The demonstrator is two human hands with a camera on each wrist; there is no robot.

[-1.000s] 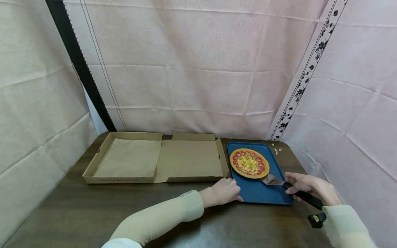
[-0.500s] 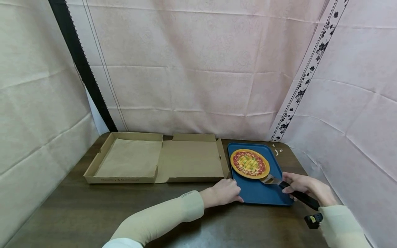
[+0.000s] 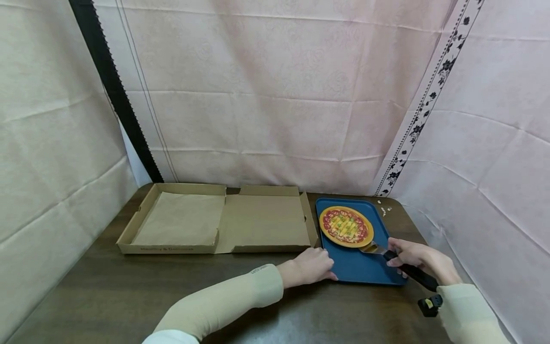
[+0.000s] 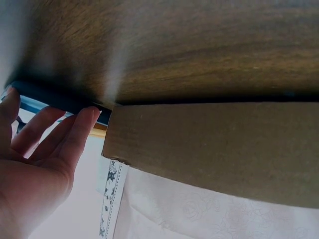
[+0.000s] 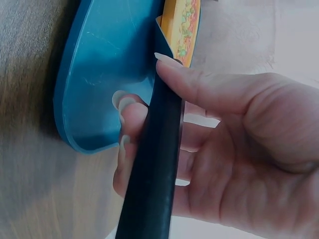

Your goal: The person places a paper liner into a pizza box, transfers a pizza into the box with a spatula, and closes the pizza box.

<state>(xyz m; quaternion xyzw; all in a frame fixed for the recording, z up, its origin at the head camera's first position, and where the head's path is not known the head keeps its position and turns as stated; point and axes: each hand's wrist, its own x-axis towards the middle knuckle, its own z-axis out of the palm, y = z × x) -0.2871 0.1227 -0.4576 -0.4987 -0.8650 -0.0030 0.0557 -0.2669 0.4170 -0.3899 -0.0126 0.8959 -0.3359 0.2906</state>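
A toy-like round pizza (image 3: 346,226) lies on the blue tray (image 3: 361,272) at the right of the table. My right hand (image 3: 423,258) grips the black handle of a spatula (image 5: 154,164), thumb on top and fingers curled beneath. The spatula's metal blade (image 3: 374,248) has its front end hidden under the pizza's near right edge. My left hand (image 3: 310,265) holds the tray's near left corner, with fingers (image 4: 82,129) bearing on the tray's rim in the left wrist view.
An open cardboard pizza box (image 3: 172,250) stands left of the tray, its base lined with brown paper (image 3: 178,220). The opened lid (image 3: 266,222) reaches close to the tray. Small white scraps (image 3: 384,210) lie behind the tray's right side. Cloth curtains enclose the table (image 3: 150,291).
My right hand has slid the spatula slightly left, its blade going further under the pizza. The left hand, tray and pizza stay about where they were.
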